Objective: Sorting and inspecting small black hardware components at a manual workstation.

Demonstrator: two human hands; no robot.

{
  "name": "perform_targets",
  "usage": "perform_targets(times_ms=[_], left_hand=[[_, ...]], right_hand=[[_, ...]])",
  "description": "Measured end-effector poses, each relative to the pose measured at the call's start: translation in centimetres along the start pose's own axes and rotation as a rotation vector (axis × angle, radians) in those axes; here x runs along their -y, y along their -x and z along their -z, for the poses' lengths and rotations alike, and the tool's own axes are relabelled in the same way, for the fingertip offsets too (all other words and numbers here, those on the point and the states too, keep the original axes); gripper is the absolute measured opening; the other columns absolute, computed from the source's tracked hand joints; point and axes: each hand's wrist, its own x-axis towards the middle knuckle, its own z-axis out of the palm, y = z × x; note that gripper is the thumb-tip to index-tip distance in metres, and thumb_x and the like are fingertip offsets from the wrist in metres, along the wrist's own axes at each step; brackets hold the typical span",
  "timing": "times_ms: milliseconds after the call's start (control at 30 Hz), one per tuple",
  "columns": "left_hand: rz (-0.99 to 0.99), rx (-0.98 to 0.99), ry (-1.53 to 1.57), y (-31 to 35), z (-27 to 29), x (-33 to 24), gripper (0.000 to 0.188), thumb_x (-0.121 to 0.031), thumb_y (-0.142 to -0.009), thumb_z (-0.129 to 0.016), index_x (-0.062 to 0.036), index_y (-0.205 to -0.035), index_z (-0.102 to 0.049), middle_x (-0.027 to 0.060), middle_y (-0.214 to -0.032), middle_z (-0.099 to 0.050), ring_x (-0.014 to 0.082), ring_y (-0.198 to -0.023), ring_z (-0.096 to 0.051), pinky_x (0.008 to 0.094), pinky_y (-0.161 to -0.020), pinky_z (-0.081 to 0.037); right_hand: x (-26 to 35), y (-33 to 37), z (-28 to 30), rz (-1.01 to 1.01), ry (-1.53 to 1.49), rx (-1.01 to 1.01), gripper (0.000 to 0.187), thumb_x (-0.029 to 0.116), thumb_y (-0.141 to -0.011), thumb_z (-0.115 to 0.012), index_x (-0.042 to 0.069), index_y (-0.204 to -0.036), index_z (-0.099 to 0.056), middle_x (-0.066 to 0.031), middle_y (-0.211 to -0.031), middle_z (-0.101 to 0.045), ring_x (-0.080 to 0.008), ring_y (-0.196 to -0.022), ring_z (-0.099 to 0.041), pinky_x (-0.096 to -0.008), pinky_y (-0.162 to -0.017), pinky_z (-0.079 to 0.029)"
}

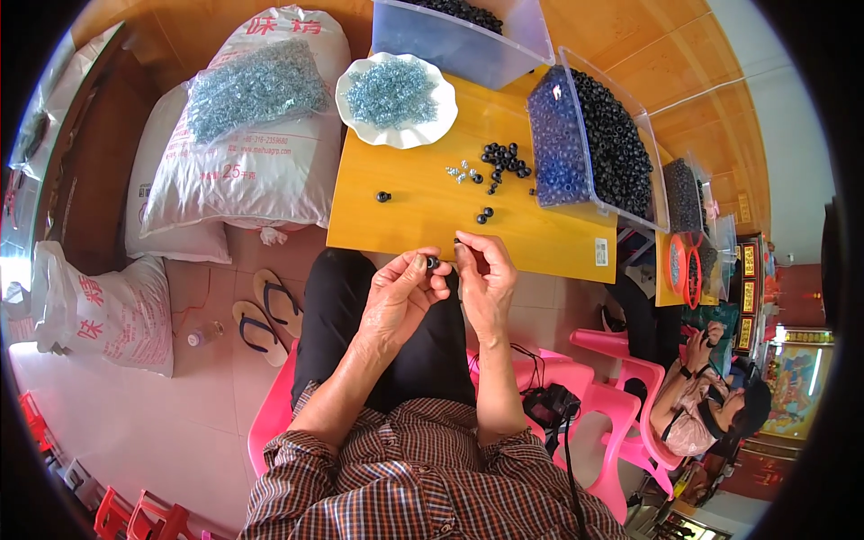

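Over my lap, just off the front edge of the yellow table (405,220), my left hand (389,297) is closed on a round black bead-like part (433,263) with a pale ring at its end. Close beside it, my right hand (486,286) pinches a small dark piece (457,240) between thumb and fingertips; its kind is too small to make out. Two round black parts (485,215) lie on the table beyond my hands, and another black part (383,196) lies to the left. Farther back sit a cluster of black parts (506,160) and several tiny clear pieces (462,171).
A white scalloped dish (447,106) holds clear bluish pieces. Plastic bins (450,40) of black parts stand behind and at the right (660,193). White sacks (243,180) stand left, one under a bag of clear pieces (256,90). A co-worker (693,405) sits at right.
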Motion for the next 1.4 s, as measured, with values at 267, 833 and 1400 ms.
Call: perform_targets(times_ms=[267, 833, 1400], left_hand=[[-0.065, -0.032, -0.058, -0.7, 0.2, -0.8, 0.02, -0.016, -0.095, -0.059, -0.001, -0.108, -0.063, 0.0117, -0.093, -0.065, 0.0144, -0.074, -0.062, 0.0319, -0.072, -0.052], [-0.07, -0.042, -0.075, -1.3, 1.2, -0.9, 0.018, -0.012, -0.094, -0.06, 0.0006, -0.106, -0.065, 0.013, -0.091, -0.067, 0.0168, -0.074, -0.064, 0.0319, -0.07, -0.053], [-0.017, -0.047, -0.053, -1.3, 1.3, -1.3, 0.018, -0.012, -0.094, -0.06, 0.0014, -0.105, -0.065, 0.0127, -0.089, -0.066, 0.018, -0.075, -0.065, 0.0311, -0.07, -0.054]], right_hand=[[-1.6, -3.4, -1.2, -0.061, 0.012, -0.056, 0.012, 0.001, -0.09, -0.06, 0.0, -0.1, -0.064, -0.0032, -0.087, -0.061, -0.0065, -0.071, -0.055, -0.0209, -0.061, -0.045], [0.9, -14.0, -5.9, 0.502, 0.518, 0.131, 0.014, 0.0, -0.084, -0.062, 0.007, -0.094, -0.068, -0.0101, -0.086, -0.057, -0.0224, -0.066, -0.06, -0.0323, -0.058, -0.047], [0.5, -17.5, -10.0, 0.299, 0.876, 0.303, 0.015, 0.021, -0.084, -0.065, 0.007, -0.083, -0.07, -0.0112, -0.094, -0.06, -0.0302, -0.084, -0.062, -0.0427, -0.071, -0.051]])
